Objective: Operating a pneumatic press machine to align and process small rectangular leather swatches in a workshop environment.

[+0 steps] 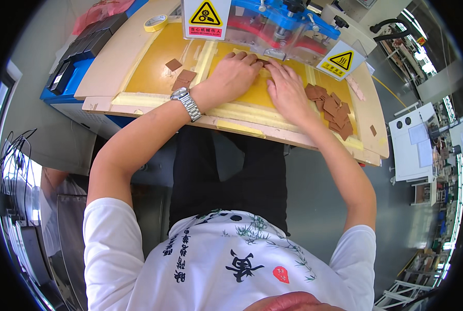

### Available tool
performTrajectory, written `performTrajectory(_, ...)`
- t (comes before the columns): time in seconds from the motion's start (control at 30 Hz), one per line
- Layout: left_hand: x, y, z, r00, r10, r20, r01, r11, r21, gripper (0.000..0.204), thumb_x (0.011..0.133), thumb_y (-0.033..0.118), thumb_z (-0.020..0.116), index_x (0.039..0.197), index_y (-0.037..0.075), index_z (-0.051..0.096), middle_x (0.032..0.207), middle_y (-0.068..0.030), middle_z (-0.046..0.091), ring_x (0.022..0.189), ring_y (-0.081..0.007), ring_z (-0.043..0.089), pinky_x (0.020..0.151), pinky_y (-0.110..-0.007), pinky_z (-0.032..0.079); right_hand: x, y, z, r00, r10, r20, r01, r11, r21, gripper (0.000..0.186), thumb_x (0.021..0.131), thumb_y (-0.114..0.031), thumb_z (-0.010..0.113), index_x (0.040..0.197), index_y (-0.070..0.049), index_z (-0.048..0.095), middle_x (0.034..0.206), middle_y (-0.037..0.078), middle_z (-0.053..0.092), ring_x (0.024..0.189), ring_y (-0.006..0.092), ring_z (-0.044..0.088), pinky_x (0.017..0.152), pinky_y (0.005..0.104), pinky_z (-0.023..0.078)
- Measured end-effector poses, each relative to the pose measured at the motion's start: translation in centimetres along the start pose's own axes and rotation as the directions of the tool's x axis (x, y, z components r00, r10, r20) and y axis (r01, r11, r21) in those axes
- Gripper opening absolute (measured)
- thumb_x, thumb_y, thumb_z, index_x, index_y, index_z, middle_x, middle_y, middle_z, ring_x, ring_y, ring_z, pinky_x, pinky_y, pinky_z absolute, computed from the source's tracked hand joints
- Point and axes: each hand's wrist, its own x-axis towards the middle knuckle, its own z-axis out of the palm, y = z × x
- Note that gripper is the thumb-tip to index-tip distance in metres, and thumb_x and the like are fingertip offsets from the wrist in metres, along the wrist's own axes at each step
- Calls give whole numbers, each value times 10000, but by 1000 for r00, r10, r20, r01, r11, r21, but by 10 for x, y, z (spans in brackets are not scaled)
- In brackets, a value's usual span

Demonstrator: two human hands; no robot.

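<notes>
At the middle of the yellow work board (pixel 226 50), below the machine head, a small brown leather-like piece (pixel 263 62) shows between my fingertips. My left hand (pixel 235 76) reaches in from the left with its fingers curled over the piece's left side. From the right, the fingertips of my right hand (pixel 287 88) press on its other side, the thumb bent beneath. Much of the piece is hidden by my fingers. A heap of similar brown squares (pixel 337 111) lies beside my right hand. Left of my left wrist are a few stacked squares (pixel 183 79) and a single one (pixel 174 64).
A machine with a blue frame (pixel 309 20) and clear guard stands just ahead of my hands. Warning signs (pixel 205 18) hang on it at both sides. A tape roll (pixel 155 23) sits at the far left, near black trays (pixel 94 41). One loose brown square (pixel 373 130) lies near the right edge.
</notes>
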Motion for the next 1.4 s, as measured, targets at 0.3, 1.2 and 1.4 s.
performTrajectory(0.3, 7, -3, 6, 998, -60, -16, 61, 997, 49, 345, 994, 200, 691, 1286, 22, 734, 1266, -141, 760, 1226, -328, 699, 1046, -457, 546, 7, 6, -12, 997, -3, 82, -2, 998, 57, 510, 1020, -203, 646, 1499, -30, 613, 1535, 136, 658, 1391, 391, 563, 1150, 529, 458)
performTrajectory(1.2, -24, 4, -29, 992, -21, -122, 12, 997, -71, 230, 958, 121, 728, 1145, -11, 743, 1093, -166, 762, 1087, -367, 723, 977, -443, 575, -18, -22, -33, 991, 25, -128, 7, 969, 247, 340, 1008, -72, 677, 1335, 15, 706, 1360, 145, 757, 1301, 343, 673, 1101, 447, 525)
performTrajectory(1.4, -96, -24, -114, 909, -416, 7, 416, 906, -73, 274, 970, 137, 746, 1219, 24, 740, 1143, -173, 774, 1063, -392, 728, 944, -446, 587, -49, -59, -60, 924, 346, 163, -314, 443, 840, 200, 1044, -85, 684, 1194, 12, 774, 1143, 92, 817, 1100, 197, 744, 1034, 316, 531)
